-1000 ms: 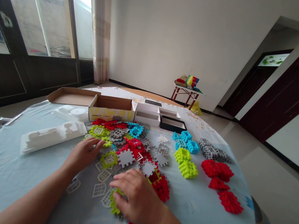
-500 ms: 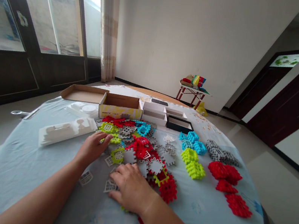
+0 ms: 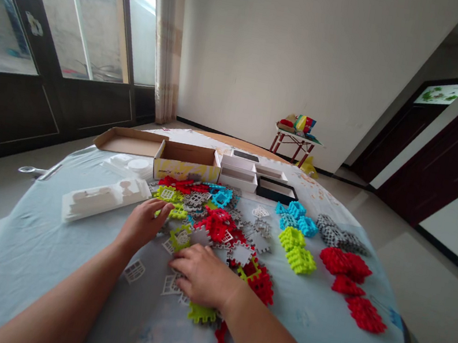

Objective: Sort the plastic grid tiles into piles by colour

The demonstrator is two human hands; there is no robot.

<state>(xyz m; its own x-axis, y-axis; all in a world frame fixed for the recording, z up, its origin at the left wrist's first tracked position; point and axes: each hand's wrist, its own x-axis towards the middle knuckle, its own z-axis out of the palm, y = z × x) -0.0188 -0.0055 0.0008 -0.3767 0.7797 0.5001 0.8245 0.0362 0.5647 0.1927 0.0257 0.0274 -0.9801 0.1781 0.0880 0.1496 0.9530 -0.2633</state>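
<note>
Left hand (image 3: 145, 221), right hand (image 3: 203, 274): loosely bent; hold cannot be told.
Pieces (image 3: 218, 226): heaped at frame centre.

The left forearm (image 3: 77, 292) and the right forearm (image 3: 271, 337) are bare along all the length in view, each broad towards the bottom edge and tapering smoothly to a slimmer wrist (image 3: 122, 244); the left hand (image 3: 147, 221) and the right hand (image 3: 204, 273) are bare too, with softly rounded backs and fingers (image 3: 180, 264) narrowing a little towards blunt tips
</note>
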